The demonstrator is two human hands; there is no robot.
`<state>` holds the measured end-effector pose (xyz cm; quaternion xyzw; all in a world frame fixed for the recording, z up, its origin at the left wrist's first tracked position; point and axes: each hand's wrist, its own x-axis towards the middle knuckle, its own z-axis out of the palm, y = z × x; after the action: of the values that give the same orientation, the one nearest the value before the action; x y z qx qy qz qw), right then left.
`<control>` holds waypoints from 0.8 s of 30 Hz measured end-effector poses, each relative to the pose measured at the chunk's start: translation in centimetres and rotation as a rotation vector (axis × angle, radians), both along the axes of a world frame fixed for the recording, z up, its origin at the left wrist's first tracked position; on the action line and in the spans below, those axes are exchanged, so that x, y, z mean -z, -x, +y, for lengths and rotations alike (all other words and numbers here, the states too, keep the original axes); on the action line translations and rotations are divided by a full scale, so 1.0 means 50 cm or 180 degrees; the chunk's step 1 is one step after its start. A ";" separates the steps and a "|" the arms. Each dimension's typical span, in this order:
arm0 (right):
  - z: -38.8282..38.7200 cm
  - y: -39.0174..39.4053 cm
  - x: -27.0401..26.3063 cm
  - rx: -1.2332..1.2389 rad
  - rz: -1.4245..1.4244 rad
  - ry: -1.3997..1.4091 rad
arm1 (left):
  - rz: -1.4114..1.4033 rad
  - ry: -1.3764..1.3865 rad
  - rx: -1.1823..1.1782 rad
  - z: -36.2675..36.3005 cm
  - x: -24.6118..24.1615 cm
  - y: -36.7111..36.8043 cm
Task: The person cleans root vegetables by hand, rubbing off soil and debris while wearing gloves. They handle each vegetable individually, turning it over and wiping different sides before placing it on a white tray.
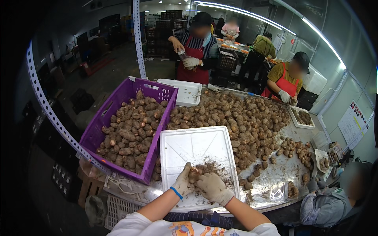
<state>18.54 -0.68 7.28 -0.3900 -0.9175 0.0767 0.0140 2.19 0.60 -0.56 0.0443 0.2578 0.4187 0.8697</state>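
My left hand (182, 182), in a pale knit glove with a blue band at the wrist, grips a brown taro corm (194, 174) with a pinkish end. Against the corm's right side, the gloved fingers of my right hand (212, 186) are curled, partly covering it. Both hands are over a white foam tray (192, 144). Loose dirt and root fibres (211, 168) lie in that tray, mostly beside my right hand. To the left, a purple plastic crate (153, 153) holds many taro corms (130, 135).
A large heap of taro (245, 124) covers the metal table (262, 188) beyond the tray. A clear plastic box (277, 190) stands at the right front. Another foam tray (189, 91) sits behind the crate. A perforated metal post (50, 109) rises left. Co-workers stand across and at right.
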 end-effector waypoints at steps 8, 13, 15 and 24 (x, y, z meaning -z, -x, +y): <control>0.027 0.003 0.002 0.0771 0.0521 0.0215 | 0.0395 0.0105 0.0147 0.012 0.077 -0.002; 0.001 -0.014 0.002 0.0219 0.0180 0.0323 | 0.0828 0.0221 -0.0007 0.009 -0.009 -0.014; -0.006 -0.020 0.022 0.1087 0.0669 0.0459 | 0.0807 -0.0172 -0.0149 0.004 -0.009 -0.013; 0.002 0.003 -0.026 0.0101 -0.0254 0.0141 | 0.1232 -0.0052 -0.0038 -0.013 -0.048 -0.027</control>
<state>18.41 -0.61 8.59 -0.4075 -0.9091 0.0812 -0.0300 3.56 -0.04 1.83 0.1295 0.4171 0.4096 0.8010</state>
